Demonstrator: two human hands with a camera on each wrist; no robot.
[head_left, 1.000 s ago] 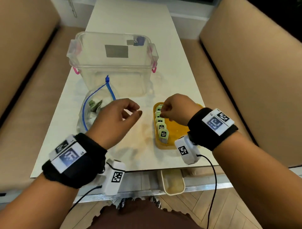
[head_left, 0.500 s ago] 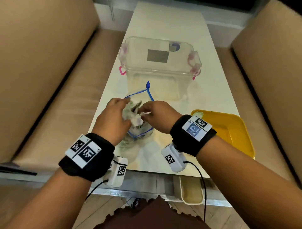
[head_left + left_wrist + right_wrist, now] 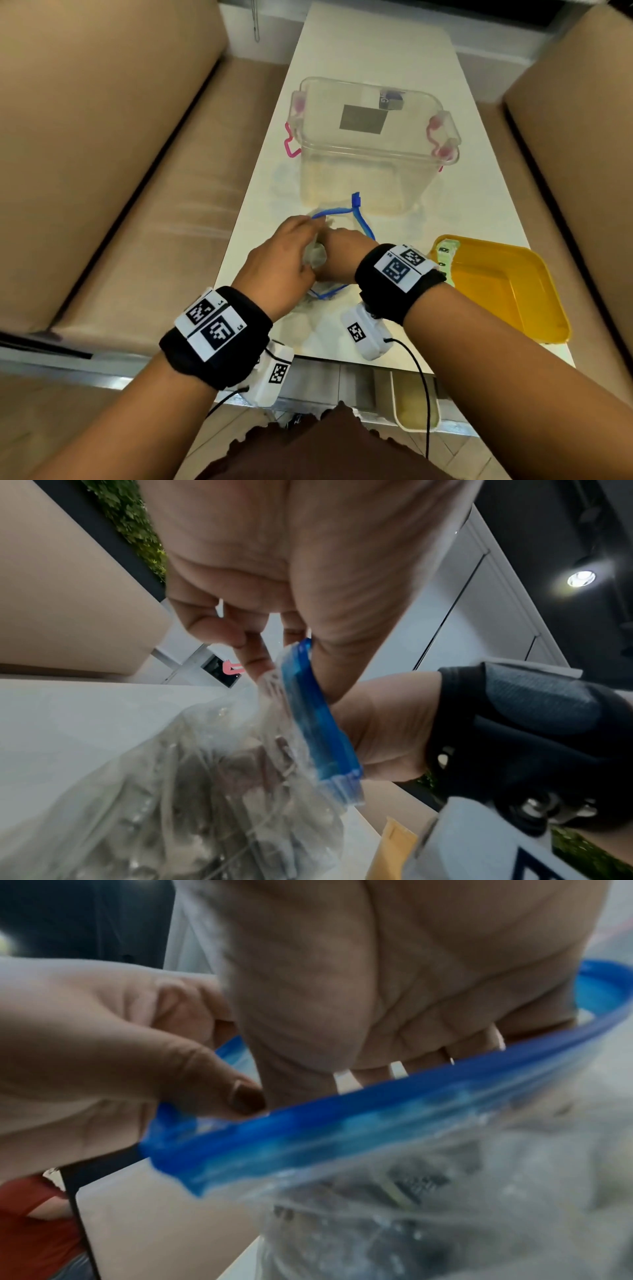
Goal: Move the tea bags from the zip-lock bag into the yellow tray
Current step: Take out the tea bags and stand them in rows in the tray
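Note:
The clear zip-lock bag (image 3: 337, 214) with a blue zip rim lies on the white table in front of me, its mouth held wide. My left hand (image 3: 284, 263) pinches the blue rim (image 3: 318, 723) between thumb and fingers. My right hand (image 3: 342, 255) reaches into the mouth, and its fingers are hidden behind the rim (image 3: 377, 1110). Blurred tea bags (image 3: 418, 1183) show through the plastic. The yellow tray (image 3: 507, 284) sits to the right, with a few green-tagged tea bags (image 3: 445, 255) along its left edge.
A clear plastic box (image 3: 370, 137) with pink latches stands just behind the bag. Tan benches (image 3: 120, 171) run along both sides of the narrow table (image 3: 376, 44). The table's near edge lies under my wrists.
One second ago my right hand was at the tray among the tea bags. It has crossed left to the bag and gone into its mouth, and my left hand has taken hold of the rim.

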